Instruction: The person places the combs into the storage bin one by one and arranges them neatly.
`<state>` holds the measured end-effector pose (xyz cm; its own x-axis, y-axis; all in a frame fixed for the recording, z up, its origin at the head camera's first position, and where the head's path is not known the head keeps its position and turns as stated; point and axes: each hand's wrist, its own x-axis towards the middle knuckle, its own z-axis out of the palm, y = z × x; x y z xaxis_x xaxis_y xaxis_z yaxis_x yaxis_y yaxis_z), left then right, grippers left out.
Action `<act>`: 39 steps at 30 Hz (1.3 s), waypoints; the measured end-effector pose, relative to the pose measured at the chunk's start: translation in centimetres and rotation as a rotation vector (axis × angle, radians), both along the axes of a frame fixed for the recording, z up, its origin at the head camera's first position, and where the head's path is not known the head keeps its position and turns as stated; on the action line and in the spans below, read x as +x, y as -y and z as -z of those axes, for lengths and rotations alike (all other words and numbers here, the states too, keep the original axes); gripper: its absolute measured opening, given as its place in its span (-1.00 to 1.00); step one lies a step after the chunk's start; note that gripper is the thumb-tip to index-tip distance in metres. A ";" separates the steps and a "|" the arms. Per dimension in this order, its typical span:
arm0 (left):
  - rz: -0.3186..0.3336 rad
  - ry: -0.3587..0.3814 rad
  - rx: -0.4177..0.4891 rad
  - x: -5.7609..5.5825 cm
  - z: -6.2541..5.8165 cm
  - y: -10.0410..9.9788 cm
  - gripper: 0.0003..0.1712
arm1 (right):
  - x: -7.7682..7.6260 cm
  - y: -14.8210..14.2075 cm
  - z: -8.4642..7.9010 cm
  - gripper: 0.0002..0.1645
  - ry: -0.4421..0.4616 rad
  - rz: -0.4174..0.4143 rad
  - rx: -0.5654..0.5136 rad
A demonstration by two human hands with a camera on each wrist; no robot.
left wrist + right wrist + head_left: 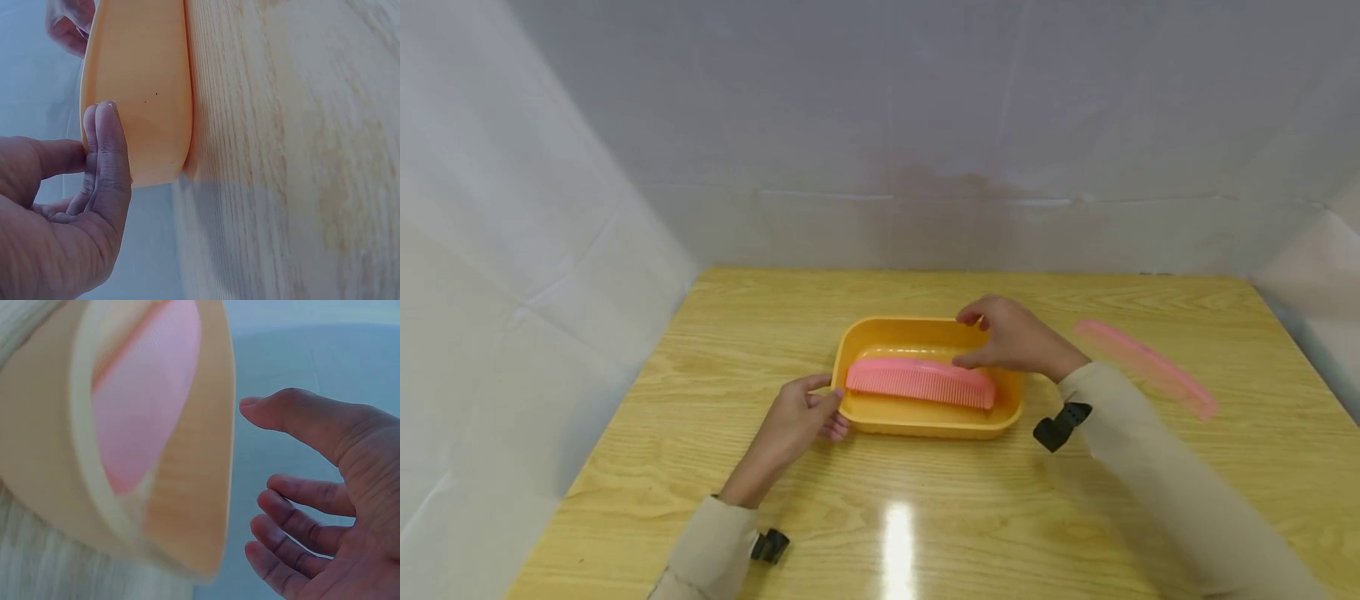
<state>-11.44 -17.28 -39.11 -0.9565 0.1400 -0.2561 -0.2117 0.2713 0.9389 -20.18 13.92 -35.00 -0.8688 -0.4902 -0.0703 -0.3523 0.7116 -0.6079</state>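
Note:
A yellow plastic basin (928, 428) rests on the wooden table, with a pink comb (917, 381) lying inside it, teeth toward the person. At the basin's left end, my left hand (793, 421) pinches the rim; in the left wrist view its fingers (111, 156) lie along the outer wall. Above the basin's right part hovers my right hand (1011, 337), thumb and fingers apart. The right wrist view shows nothing held in that hand (319, 506), and a gap between it and the basin (194, 531). A second pink comb (1150, 367) lies right of the basin.
The light wood table (647, 483) carries everything. Pale sheeting (880, 108) hangs behind the table and along both sides. Black devices are strapped at both wrists, such as the right wrist camera (1060, 426).

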 end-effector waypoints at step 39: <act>0.003 -0.001 -0.014 -0.3 0.7 0.3 -0.53 | 2.2 -16.5 2.0 -0.03 0.099 0.283 0.040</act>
<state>-11.69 -17.56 -39.85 -0.9564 0.1387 -0.2570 -0.2099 0.2853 0.9352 -17.97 30.41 -37.01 -0.9585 -0.2246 -0.1756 -0.0771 0.7972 -0.5987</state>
